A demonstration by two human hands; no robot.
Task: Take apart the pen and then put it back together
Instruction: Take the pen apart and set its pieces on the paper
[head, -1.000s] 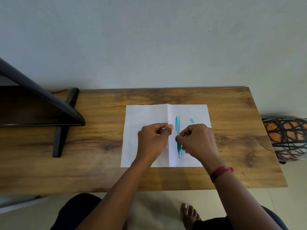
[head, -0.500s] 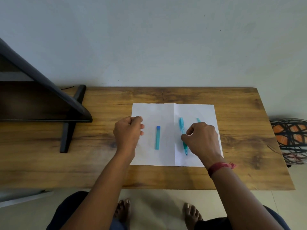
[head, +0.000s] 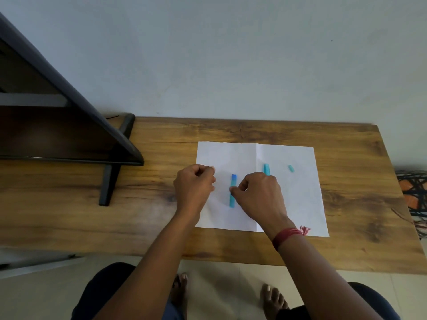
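A creased white paper (head: 298,204) lies on the wooden table (head: 231,132). A teal pen cap piece (head: 233,181) with a blue far end lies lengthwise on the paper's left half. My right hand (head: 256,197) reaches across, its thumb and forefinger pinched on the middle of that piece. The teal pen body (head: 266,169) lies under my right hand; only its far tip shows. A small teal part (head: 291,168) rests alone to the right. My left hand (head: 195,185) hovers at the paper's left edge, fingers curled, with nothing seen in it.
A dark slanted stand (head: 111,158) with a black foot occupies the table's left side. A woven black and orange basket (head: 413,192) sits off the right edge. The wall runs along the table's far edge. My feet and knees show below the front edge.
The cap piece left my left hand and now lies on the paper's left half; that hand drew back left. My right hand moved left from the pen body onto the cap piece.
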